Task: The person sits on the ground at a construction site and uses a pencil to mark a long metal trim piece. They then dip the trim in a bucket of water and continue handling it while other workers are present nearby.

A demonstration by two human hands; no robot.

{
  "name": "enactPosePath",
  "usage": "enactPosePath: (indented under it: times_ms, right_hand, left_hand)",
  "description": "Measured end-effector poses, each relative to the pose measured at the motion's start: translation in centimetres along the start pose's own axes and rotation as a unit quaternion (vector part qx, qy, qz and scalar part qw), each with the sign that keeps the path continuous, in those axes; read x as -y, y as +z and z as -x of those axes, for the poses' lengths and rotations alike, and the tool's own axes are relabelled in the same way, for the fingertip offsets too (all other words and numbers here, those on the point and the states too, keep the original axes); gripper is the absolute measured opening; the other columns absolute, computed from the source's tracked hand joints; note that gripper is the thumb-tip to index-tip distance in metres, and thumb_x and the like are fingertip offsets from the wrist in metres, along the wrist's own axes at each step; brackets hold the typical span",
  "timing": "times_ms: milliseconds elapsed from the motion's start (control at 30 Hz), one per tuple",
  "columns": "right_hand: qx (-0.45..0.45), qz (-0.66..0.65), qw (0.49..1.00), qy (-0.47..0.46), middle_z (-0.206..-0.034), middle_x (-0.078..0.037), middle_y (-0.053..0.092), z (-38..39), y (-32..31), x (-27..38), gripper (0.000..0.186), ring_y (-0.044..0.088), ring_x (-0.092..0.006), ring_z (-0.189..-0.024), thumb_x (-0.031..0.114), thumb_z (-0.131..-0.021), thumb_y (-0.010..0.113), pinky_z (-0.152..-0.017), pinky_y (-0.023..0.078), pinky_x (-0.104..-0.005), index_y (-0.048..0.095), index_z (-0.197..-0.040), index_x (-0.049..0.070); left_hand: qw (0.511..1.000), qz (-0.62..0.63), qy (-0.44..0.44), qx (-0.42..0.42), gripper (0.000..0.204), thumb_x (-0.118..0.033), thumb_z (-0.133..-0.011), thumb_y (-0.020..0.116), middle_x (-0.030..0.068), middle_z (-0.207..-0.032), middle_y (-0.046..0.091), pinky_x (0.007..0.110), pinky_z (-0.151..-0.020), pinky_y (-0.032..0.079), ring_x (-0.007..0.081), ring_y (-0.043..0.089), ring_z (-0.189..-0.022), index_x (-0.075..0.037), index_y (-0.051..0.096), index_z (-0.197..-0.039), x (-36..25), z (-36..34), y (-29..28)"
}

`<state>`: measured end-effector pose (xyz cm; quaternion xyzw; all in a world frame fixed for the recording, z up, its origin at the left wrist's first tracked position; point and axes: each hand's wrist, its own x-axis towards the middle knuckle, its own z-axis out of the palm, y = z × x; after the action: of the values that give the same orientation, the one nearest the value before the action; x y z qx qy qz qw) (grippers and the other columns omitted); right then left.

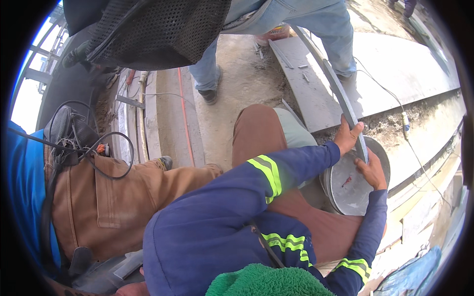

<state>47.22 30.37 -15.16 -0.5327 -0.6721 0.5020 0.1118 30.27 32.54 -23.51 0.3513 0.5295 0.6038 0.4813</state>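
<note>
A long, narrow grey metal bar [337,91] slants from the top of the view down toward me. My left hand [347,136] is closed around it near its lower part. Close to the bar's lower end, my right hand [374,171] grips it with thumb and fingers. Below both hands sits a round grey bucket [340,192], its flat, dusty face turned up and a small red mark on it. My navy sleeves with yellow-green bands reach in from below, and a green towel [269,281] covers part of the lower edge.
A person in blue jeans [323,34] stands ahead, beside the bar. At left sits another person in tan trousers [118,202], with a looped black cable [131,148]. A pale board [395,64] lies at right with a thin cord [387,91]. An orange cord [185,118] runs along planks.
</note>
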Motion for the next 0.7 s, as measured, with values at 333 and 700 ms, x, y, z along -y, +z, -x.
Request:
enactPosePath:
  times_ms: [333, 700]
  right_hand:
    - [0.014, 0.046, 0.999, -0.010, -0.099, -0.013, 0.072, -0.3, -0.3, -0.3, 0.057, 0.070, -0.0201, -0.078, 0.018, -0.094, 0.067, -0.076, 0.056, -0.0367, 0.058, -0.148, 0.002]
    - [0.007, 0.045, 0.999, -0.020, -0.100, -0.016, 0.072, 0.0, -0.2, -0.5, 0.058, 0.070, -0.0238, -0.083, 0.019, -0.094, 0.067, -0.081, 0.056, -0.0394, 0.057, -0.149, 0.004]
  left_hand:
    - [1.000, 0.002, -0.012, 0.019, 0.086, -0.059, -0.100, 0.064, 0.0217, -0.133, 0.058, 0.046, -0.109, 0.046, 0.0341, 0.059, -0.123, -0.004, 0.031, -0.157, -0.4, -0.1, -0.5]
    - [0.999, 0.004, -0.039, 0.032, 0.093, -0.059, -0.099, 0.065, 0.0226, -0.138, 0.054, 0.044, -0.112, 0.043, 0.0322, 0.055, -0.128, -0.001, 0.027, -0.161, -0.9, 0.2, -0.3]
